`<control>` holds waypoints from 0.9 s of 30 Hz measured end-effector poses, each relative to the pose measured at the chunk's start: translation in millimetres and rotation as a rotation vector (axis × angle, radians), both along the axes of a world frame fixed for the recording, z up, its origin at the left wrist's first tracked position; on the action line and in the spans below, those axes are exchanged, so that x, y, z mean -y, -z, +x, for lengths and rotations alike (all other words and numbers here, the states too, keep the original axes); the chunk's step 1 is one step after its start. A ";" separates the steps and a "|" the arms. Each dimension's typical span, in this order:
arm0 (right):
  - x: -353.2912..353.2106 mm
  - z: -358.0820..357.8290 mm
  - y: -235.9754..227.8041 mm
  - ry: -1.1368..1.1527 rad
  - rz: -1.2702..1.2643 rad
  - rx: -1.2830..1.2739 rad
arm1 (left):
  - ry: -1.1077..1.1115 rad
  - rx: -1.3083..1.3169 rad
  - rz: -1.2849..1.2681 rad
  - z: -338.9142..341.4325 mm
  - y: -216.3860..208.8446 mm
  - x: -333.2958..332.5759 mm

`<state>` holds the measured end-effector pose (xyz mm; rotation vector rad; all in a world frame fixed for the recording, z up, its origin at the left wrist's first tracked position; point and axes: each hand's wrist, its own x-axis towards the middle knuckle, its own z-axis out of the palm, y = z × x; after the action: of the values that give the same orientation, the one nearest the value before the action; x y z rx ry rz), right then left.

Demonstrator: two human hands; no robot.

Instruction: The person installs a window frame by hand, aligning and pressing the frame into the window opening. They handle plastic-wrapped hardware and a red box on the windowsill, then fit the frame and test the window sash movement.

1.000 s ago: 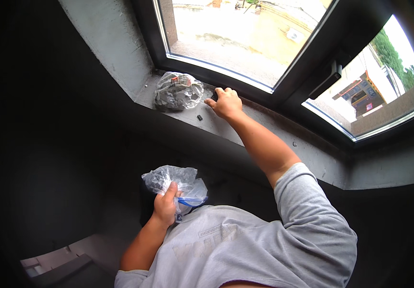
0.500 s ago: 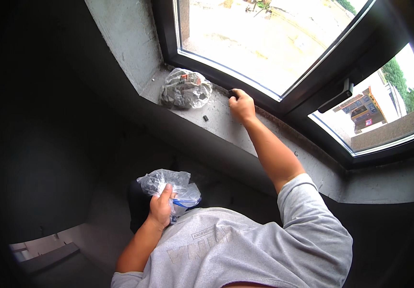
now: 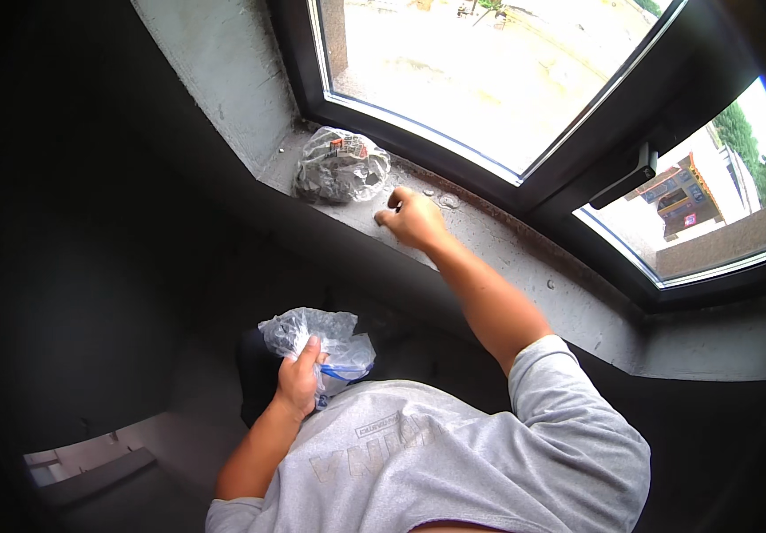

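My left hand (image 3: pixel 298 377) is closed around the gathered neck of a clear plastic bag (image 3: pixel 312 330) with a blue strip, held in front of my shirt. Over the grey windowsill (image 3: pixel 525 253) reaches my right hand (image 3: pixel 414 219), its fingers curled down near the front edge. A small black piece (image 3: pixel 398 207) shows between the fingers, mostly covered by them. Just left of that hand sits a crumpled clear plastic bag (image 3: pixel 343 167) with red and black print and grey contents I cannot make out.
A dark window frame (image 3: pixel 436 147) runs along the back of the sill, with a black handle (image 3: pixel 624 178) at the right. The grey wall (image 3: pixel 223 80) rises at the sill's left end. Small lumps and debris (image 3: pixel 448 202) dot the sill.
My right hand has moved left and toward me along the sill, away from the window frame. The small dark piece on the sill's front part is now hidden at its fingers. My left hand stays put.
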<state>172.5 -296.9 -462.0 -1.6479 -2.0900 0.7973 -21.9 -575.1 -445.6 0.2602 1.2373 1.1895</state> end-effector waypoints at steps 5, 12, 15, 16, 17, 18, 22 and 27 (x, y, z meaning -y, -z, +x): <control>-2.3 -14.1 26.8 -0.138 0.040 0.098 | -0.010 -0.001 -0.002 -1.7 2.4 1.1; 0.7 -13.3 30.0 -0.148 0.107 0.060 | -0.060 -0.025 -0.008 -4.8 15.1 3.1; -5.2 -10.6 26.0 -0.153 -0.021 0.040 | -0.063 -0.013 -0.012 -6.8 19.2 4.0; -7.5 -9.4 27.1 -0.163 -0.014 0.056 | -0.066 -0.001 -0.016 -5.4 15.8 2.6; -9.4 -8.0 27.8 -0.173 -0.007 0.072 | -0.069 0.010 -0.020 -4.5 13.0 1.6; -8.9 -6.3 21.5 -0.070 -0.100 -0.082 | -0.077 0.012 -0.020 -3.9 11.8 1.5; -24.8 19.2 31.6 0.379 -0.643 -1.043 | -0.109 0.011 -0.026 -2.2 9.8 0.3; -30.2 20.8 8.8 0.454 -0.966 -1.771 | -0.112 -0.014 -0.016 -4.0 7.4 -0.2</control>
<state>193.3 -266.6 -470.8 -0.7467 -0.0541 2.0633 -25.9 -574.9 -452.9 0.1893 1.2865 1.2753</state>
